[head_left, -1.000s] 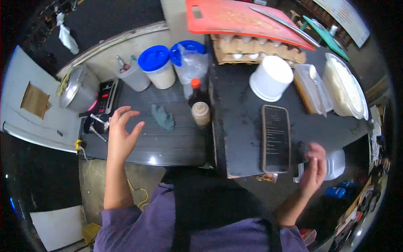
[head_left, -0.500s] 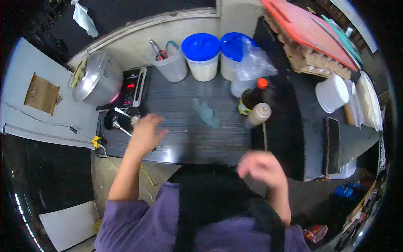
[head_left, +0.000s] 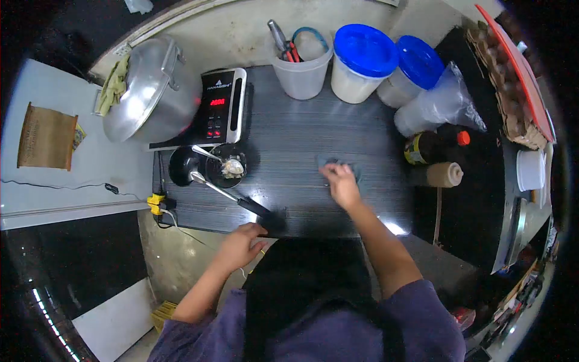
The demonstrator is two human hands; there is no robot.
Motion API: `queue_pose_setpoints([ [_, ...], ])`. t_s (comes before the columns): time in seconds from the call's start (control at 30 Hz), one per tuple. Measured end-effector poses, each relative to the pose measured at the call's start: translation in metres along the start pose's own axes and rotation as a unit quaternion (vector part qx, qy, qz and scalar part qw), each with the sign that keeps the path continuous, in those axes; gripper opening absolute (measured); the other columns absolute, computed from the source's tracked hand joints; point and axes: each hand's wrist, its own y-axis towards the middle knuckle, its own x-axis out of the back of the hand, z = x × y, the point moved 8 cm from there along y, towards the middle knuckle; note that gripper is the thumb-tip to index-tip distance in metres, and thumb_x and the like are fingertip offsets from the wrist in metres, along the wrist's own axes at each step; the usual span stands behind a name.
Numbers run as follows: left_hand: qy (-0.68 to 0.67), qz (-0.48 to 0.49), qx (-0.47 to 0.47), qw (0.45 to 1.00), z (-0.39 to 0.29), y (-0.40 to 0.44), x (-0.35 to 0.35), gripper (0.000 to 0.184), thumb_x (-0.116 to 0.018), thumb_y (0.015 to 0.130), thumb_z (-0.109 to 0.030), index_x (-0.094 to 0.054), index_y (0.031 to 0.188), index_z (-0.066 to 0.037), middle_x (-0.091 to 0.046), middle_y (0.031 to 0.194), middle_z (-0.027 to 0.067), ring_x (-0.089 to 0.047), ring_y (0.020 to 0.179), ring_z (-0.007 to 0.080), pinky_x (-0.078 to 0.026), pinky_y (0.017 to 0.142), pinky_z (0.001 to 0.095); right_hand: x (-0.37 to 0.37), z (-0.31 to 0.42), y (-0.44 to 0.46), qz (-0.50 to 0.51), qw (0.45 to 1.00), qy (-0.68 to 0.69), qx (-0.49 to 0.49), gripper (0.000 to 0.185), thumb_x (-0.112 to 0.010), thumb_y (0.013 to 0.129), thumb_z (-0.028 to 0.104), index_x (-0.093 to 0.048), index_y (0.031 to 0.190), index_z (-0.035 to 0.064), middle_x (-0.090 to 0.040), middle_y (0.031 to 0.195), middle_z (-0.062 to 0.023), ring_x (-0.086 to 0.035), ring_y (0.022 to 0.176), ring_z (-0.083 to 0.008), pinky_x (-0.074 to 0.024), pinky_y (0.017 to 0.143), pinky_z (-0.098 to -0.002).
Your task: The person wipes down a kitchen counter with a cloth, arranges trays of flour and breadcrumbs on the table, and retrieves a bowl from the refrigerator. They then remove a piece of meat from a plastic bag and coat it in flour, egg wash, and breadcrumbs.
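Observation:
My right hand (head_left: 342, 184) is on the blue-grey cloth (head_left: 357, 171) lying on the dark table (head_left: 283, 127), its fingers bent against the fabric. Near the table's front edge is my left hand (head_left: 242, 246), thumb apart from the fingers and nothing held. Beyond it, a black-handled ladle (head_left: 220, 191) rests with its head at a black bowl (head_left: 183, 167). A second dark bowl (head_left: 225, 173) holds a spoon (head_left: 208, 154) and some pale food.
A large metal pot (head_left: 154, 90) sits on an induction cooker (head_left: 220, 108) at left. Along the back stand a utensil tub (head_left: 303, 75) and blue-lidded containers (head_left: 364, 63). A dark bottle (head_left: 431, 146) and squeeze bottle (head_left: 445, 175) are at right.
The view has turned left, toward the cooker. My right hand has come from over the right side onto the cloth, and my left hand has drawn back to the table's front edge.

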Motion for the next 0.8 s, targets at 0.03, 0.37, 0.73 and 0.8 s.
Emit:
queue_pose_setpoints([
  [0.03,0.001,-0.033,-0.005,0.999,0.009,0.003,0.001,0.026,-0.068,0.081,-0.017,-0.063,0.104,-0.007,-0.061,0.107,0.0130,-0.057,0.103,0.0344,-0.046,0.087,0.0427,-0.006,0.011,-0.007,0.040,0.998,0.022,0.033,0.036,-0.056,0.077,-0.003,-0.068,0.108,0.0115,-0.063,0.110,-0.0067,-0.055,0.098,-0.0302,-0.0459,0.088,-0.0405],
  [0.37,0.230,-0.287,0.178,0.913,0.055,0.062,0.091,0.096,-0.080,0.061,-0.051,-0.038,0.135,-0.006,-0.038,0.135,0.0301,-0.038,0.127,0.0443,-0.028,0.103,0.0586,0.046,-0.047,0.060,-0.171,0.969,-0.142,-0.109,0.044,-0.057,0.083,0.004,-0.053,0.127,0.0065,-0.058,0.118,-0.0149,-0.052,0.109,-0.0349,-0.0394,0.095,-0.0442],
  [0.73,0.267,-0.249,0.347,0.864,0.095,0.101,0.088,0.126,-0.074,0.050,-0.074,-0.025,0.143,-0.005,-0.032,0.140,0.0369,-0.034,0.131,0.0482,-0.015,0.107,0.0670,-0.074,0.034,0.212,-0.048,0.998,0.002,0.045,0.046,-0.052,0.084,0.011,-0.050,0.129,0.0019,-0.054,0.127,-0.0142,-0.047,0.121,-0.0321,-0.0368,0.101,-0.0466],
  [0.8,0.270,-0.256,0.350,0.860,0.097,0.104,0.087,0.126,-0.075,0.050,-0.073,-0.025,0.143,-0.005,-0.034,0.139,0.0355,-0.035,0.131,0.0478,-0.015,0.107,0.0676,-0.088,0.046,0.240,-0.055,0.995,0.021,0.079,0.047,-0.052,0.084,0.012,-0.049,0.130,0.0006,-0.054,0.127,-0.0147,-0.046,0.121,-0.0321,-0.0367,0.102,-0.0460],
])
